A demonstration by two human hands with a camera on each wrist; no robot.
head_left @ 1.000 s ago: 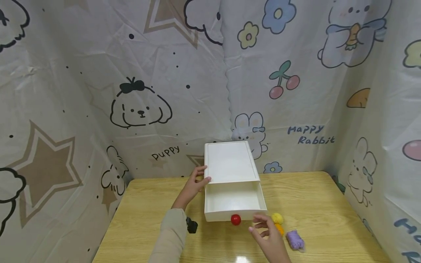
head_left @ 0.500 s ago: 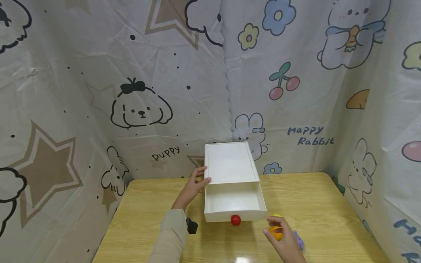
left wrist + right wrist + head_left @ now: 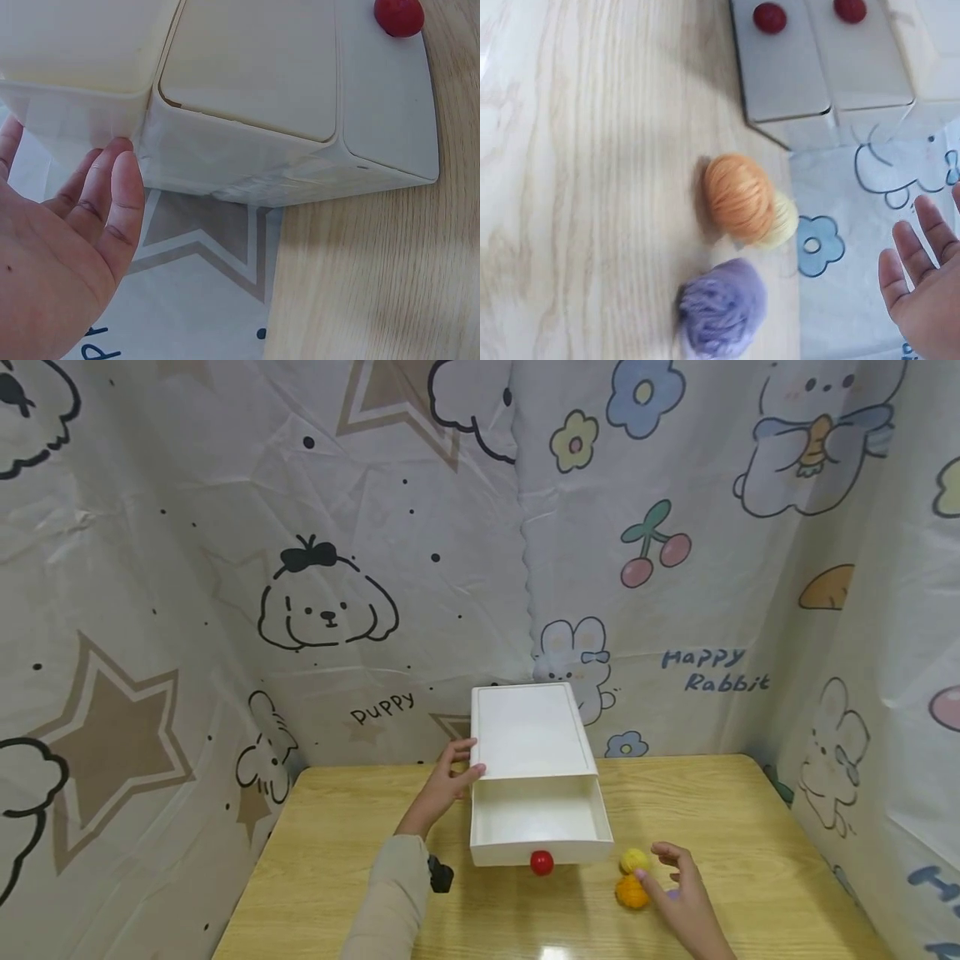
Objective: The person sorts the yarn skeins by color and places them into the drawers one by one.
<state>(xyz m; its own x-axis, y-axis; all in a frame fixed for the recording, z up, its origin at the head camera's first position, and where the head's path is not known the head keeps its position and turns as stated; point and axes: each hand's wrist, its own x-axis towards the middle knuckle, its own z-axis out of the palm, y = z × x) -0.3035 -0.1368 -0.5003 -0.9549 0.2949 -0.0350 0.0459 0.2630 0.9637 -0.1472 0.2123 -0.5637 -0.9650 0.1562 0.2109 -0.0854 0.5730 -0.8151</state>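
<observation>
A white drawer box (image 3: 532, 727) stands at the back of the table with its top drawer (image 3: 502, 853) pulled out. A red knob (image 3: 542, 863) sits on the drawer front. My left hand (image 3: 437, 792) touches the box's left side, its fingers fairly straight in the left wrist view. To the right of the drawer, my right hand (image 3: 688, 906) hovers over the yarn with its fingers spread, holding nothing. Beside it lie an orange yarn ball (image 3: 632, 892) and a yellow yarn ball (image 3: 633, 860). A purple yarn bundle (image 3: 724, 307) is mostly hidden under that hand in the head view.
The wooden table (image 3: 337, 860) reaches back to a printed cloth (image 3: 420, 610) that hangs behind and on both sides. Further red knobs (image 3: 770, 18) mark the lower drawers in the right wrist view. A black device (image 3: 441, 875) is at my left wrist.
My right hand has moved right, from near the drawer front to above the yarn, uncovering the orange and yellow balls and covering most of the purple bundle. The left hand stays on the box.
</observation>
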